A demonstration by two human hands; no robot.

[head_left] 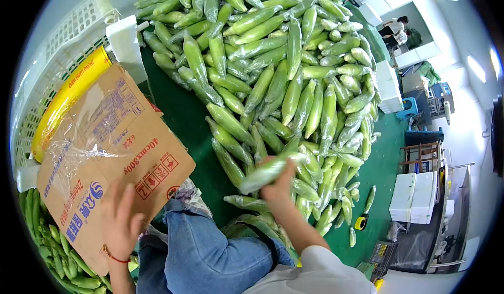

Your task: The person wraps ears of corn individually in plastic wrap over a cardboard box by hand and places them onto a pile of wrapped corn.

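Note:
In my right hand [280, 184] is an ear of corn [265, 174] in its green husk, covered in clear plastic film and slightly blurred. It is held at the near edge of a big heap of wrapped corn [294, 97]. My left hand [119, 223] has its fingers spread over a brown cardboard sheet [136, 152] with printed lettering; whether it touches the cardboard I cannot tell. A yellow roll of wrap [73, 99] lies along the cardboard's far edge, with clear film stretched over the cardboard.
Loose corn [58, 246] without visible film lies at the lower left. A white plastic crate [63, 47] stands behind the roll. White foam boxes [415, 197] and a yellow-black tape [360, 222] are at the right on the green floor [386, 168]. Another person [395, 30] is far back.

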